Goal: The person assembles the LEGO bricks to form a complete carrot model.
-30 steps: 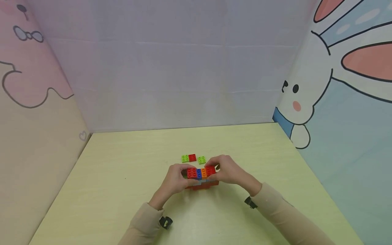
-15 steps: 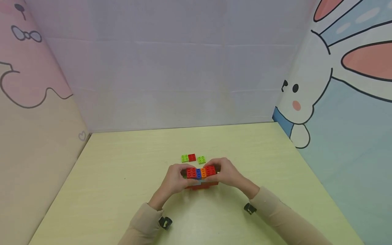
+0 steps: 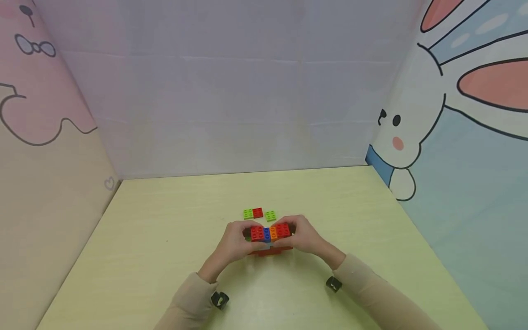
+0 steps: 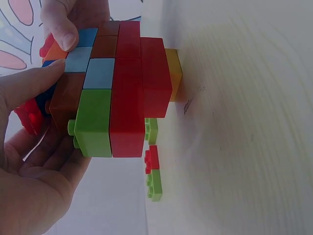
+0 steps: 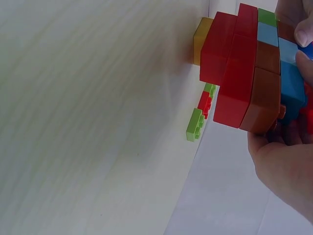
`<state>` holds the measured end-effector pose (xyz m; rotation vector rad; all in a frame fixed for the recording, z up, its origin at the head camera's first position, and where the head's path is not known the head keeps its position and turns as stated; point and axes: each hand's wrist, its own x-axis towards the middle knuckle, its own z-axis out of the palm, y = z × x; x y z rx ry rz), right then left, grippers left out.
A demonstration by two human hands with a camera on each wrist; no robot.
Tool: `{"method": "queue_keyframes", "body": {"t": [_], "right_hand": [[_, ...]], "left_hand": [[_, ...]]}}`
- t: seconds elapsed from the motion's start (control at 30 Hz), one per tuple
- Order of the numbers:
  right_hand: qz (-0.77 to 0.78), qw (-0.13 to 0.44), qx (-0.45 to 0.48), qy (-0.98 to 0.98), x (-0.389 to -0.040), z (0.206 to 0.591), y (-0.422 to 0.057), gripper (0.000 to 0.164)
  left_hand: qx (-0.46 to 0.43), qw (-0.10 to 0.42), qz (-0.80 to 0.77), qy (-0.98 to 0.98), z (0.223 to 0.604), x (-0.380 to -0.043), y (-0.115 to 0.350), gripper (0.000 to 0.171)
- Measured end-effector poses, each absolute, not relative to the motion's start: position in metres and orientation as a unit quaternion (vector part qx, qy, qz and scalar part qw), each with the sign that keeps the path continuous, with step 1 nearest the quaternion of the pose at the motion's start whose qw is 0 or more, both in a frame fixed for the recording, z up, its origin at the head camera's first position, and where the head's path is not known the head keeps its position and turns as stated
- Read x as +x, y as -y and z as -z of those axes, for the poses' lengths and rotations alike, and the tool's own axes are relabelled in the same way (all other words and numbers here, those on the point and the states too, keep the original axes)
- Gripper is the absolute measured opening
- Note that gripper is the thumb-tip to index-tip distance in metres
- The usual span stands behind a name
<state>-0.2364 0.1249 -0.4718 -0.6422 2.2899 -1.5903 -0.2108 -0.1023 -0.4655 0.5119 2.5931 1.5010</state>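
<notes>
A stepped model of toy building bricks (image 3: 271, 251) stands between both hands, wide in the middle and narrow at the bottom. Its top row reads red, blue, orange, red. Lower layers show brown, light blue, green and red bricks, with a yellow brick (image 4: 173, 73) underneath. My left hand (image 3: 236, 240) grips the model's left end, thumb on the near face and fingers behind. At the other end, my right hand (image 3: 306, 236) holds it the same way, its thumb near the left thumb. Whether the yellow brick touches the table cannot be told.
Behind the model lie a green brick (image 3: 248, 214) and a red brick (image 3: 257, 212) side by side, with another green brick (image 3: 270, 215) just right of them. A pale wood-grain table (image 3: 165, 275) meets upright printed panels at the back and sides.
The right hand has shifted slightly left and settled closer around the red end brick, its thumb further inward. My left hand and the model have hardly moved.
</notes>
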Motion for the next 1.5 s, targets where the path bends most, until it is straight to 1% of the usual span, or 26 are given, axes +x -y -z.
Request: {"method": "queue_keyframes", "body": {"t": [0.1, 0.2, 0.27, 0.4, 0.5, 0.63, 0.8, 0.9, 1.07, 1.27, 1.5], "right_hand": [[0.544, 0.139, -0.222, -0.797, -0.236, 0.473, -0.125, 0.034], [0.539, 0.137, -0.222, -0.801, -0.236, 0.474, -0.125, 0.033], [0.536, 0.136, -0.218, -0.804, -0.236, 0.473, -0.125, 0.033], [0.538, 0.138, -0.210, -0.805, -0.236, 0.473, -0.124, 0.034], [0.539, 0.140, -0.208, -0.804, -0.236, 0.473, -0.123, 0.035], [0.542, 0.141, -0.206, -0.803, -0.236, 0.472, -0.123, 0.034], [0.541, 0.143, -0.205, -0.803, -0.236, 0.471, -0.123, 0.034], [0.540, 0.143, -0.206, -0.804, -0.235, 0.470, -0.123, 0.034], [0.541, 0.139, -0.211, -0.802, -0.234, 0.468, -0.124, 0.033], [0.548, 0.137, -0.211, -0.798, -0.234, 0.471, -0.124, 0.032], [0.540, 0.135, -0.211, -0.804, -0.234, 0.472, -0.125, 0.033]], "left_hand": [[0.182, 0.055, -0.494, -0.848, 0.467, -0.213, 0.104, 0.040], [0.187, 0.048, -0.512, -0.837, 0.467, -0.218, 0.107, 0.044], [0.189, 0.029, -0.528, -0.828, 0.467, -0.222, 0.109, 0.045], [0.171, -0.033, -0.537, -0.826, 0.464, -0.233, 0.113, 0.038], [0.148, -0.057, -0.517, -0.841, 0.464, -0.245, 0.117, 0.036], [0.132, -0.047, -0.467, -0.873, 0.468, -0.266, 0.116, 0.039], [0.148, -0.030, -0.375, -0.915, 0.475, -0.286, 0.112, 0.050], [0.159, -0.009, -0.333, -0.930, 0.480, -0.294, 0.109, 0.055], [0.146, 0.030, -0.297, -0.943, 0.487, -0.304, 0.105, 0.060], [0.157, 0.062, -0.254, -0.952, 0.493, -0.312, 0.100, 0.058], [0.153, 0.067, -0.226, -0.960, 0.504, -0.315, 0.101, 0.049]]}}
